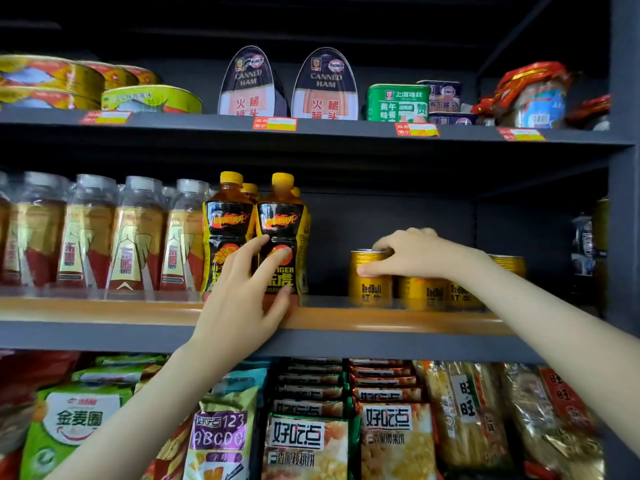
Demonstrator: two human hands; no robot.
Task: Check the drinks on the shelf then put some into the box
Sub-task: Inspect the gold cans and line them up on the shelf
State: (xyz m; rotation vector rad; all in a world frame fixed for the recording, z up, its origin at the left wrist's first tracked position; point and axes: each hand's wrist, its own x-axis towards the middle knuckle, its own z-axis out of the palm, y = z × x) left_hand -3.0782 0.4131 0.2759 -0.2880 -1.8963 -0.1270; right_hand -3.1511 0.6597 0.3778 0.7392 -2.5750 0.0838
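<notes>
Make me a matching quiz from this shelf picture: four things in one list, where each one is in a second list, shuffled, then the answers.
Column one
1. left hand
2. right hand
3. canned ham tins
4. snack packets

Column two
A. standing on the top shelf
B. gripping the top of a gold Red Bull can
C. on the lowest level in view
D. touching the front of a yellow-capped bottle

Pairs: 1-D, 2-B, 3-A, 4-C.
</notes>
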